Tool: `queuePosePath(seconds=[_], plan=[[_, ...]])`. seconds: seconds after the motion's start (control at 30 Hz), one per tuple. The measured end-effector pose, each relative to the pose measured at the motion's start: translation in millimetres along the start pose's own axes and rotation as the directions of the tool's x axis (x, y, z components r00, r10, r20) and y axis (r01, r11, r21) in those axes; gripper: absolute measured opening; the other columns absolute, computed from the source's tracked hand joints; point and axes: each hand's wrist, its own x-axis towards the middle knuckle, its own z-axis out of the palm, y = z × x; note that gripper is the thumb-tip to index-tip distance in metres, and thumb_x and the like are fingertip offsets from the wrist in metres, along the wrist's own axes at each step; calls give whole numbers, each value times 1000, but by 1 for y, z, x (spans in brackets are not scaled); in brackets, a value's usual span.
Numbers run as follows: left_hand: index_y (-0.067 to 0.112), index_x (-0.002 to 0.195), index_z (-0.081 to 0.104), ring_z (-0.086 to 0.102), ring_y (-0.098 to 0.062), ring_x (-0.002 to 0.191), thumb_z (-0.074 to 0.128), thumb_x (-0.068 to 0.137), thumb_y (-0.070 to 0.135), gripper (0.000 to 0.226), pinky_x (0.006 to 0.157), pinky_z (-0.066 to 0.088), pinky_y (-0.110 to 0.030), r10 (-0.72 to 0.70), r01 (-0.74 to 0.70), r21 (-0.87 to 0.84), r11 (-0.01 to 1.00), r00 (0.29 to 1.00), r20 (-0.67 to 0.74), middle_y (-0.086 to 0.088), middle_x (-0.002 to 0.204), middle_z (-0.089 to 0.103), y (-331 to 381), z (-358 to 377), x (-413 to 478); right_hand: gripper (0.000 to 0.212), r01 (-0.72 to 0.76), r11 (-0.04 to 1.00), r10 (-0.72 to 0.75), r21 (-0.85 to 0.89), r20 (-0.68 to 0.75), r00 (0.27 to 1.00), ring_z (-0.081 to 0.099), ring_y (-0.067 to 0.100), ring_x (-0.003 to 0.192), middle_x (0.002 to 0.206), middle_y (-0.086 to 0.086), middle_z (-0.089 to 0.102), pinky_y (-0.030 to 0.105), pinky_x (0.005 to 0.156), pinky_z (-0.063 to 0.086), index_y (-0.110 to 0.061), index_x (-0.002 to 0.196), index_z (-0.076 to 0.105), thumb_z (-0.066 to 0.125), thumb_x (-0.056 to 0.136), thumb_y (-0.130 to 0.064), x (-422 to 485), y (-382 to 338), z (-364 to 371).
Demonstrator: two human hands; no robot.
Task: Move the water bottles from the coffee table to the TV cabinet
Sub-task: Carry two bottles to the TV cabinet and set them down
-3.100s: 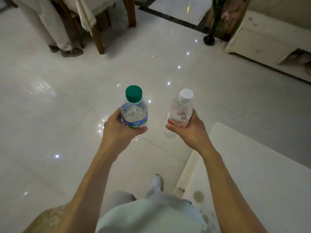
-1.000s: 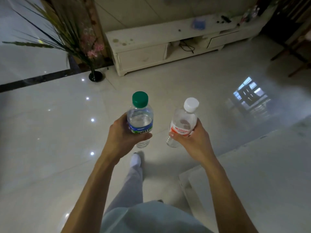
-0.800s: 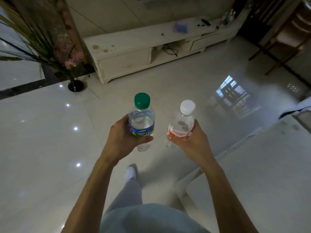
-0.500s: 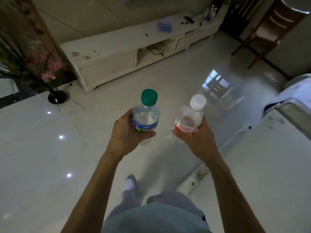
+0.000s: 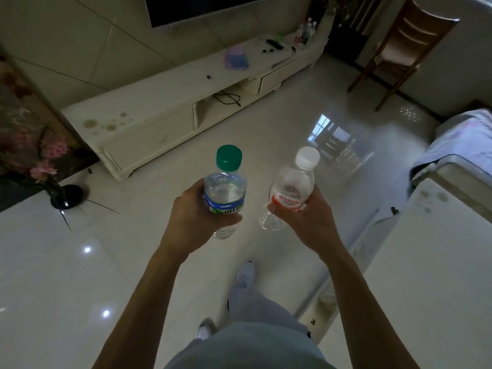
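My left hand (image 5: 190, 213) grips a clear water bottle with a green cap and a blue-green label (image 5: 225, 187), held upright in front of me. My right hand (image 5: 310, 217) grips a second clear bottle with a white cap and a red label (image 5: 291, 189), tilted slightly right. Both bottles hang over the glossy tiled floor. The long white TV cabinet (image 5: 165, 102) stands ahead against the wall, at some distance beyond the bottles. The white coffee table (image 5: 431, 262) lies at my right, beside my right arm.
On the cabinet top lie a purple-blue object (image 5: 236, 58), dark remotes (image 5: 274, 45) and several small bottles (image 5: 306, 29) at its far right end. A black vase with pink flowers (image 5: 62, 194) stands left. A wooden chair (image 5: 399, 46) and a covered sofa arm (image 5: 458, 145) are at the right.
My view has swung right and upward as I step forward, bringing the TV cabinet closer and more fully into view. Both hands keep the same hold on their bottles.
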Motion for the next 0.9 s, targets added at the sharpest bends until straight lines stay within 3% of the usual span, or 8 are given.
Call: queuePosePath(seconds=[0.17, 0.37, 0.5, 0.63, 0.9], plan=[[17, 119, 57, 62, -8, 89, 86, 62, 22, 64, 72, 43, -8, 29, -29, -2, 1000, 999, 14, 9, 99, 63, 28, 12, 73, 84, 34, 998, -36, 45, 28, 999, 67, 8, 101, 114, -11, 67, 30, 88, 54, -28, 127, 51, 78, 56, -62, 79, -2, -12], [15, 122, 56, 62, -15, 98, 86, 62, 21, 67, 87, 48, -27, 41, -41, -12, 999, 999, 13, 4, 106, 65, 76, 45, 163, 84, 55, 997, -57, 51, 37, 998, 66, 11, 104, 119, -8, 66, 26, 87, 52, -25, 131, 48, 79, 60, -58, 169, -6, -50], [15, 122, 57, 65, -17, 100, 87, 60, 21, 69, 91, 52, -34, 56, -55, -49, 997, 998, 9, -1, 111, 68, 99, 63, 211, 79, 63, 996, -64, 66, 5, 998, 64, 10, 106, 122, -7, 65, 14, 79, 46, -22, 133, 47, 81, 67, -47, 217, -6, -70], [15, 124, 55, 64, -19, 103, 86, 60, 21, 71, 95, 52, -40, 65, -65, -75, 995, 998, 4, -3, 115, 67, 109, 70, 251, 87, 64, 995, -64, 80, -10, 998, 66, 12, 106, 121, -5, 66, 26, 87, 53, -21, 133, 48, 75, 61, -60, 254, -7, -78], [12, 123, 58, 67, -17, 100, 87, 60, 23, 70, 91, 55, -41, 83, -83, -55, 995, 997, 0, -4, 111, 70, 103, 71, 354, 75, -34, 998, 36, 60, -29, 999, 67, 8, 100, 115, -9, 68, 27, 85, 55, -24, 130, 50, 82, 67, -47, 342, -13, -63]])
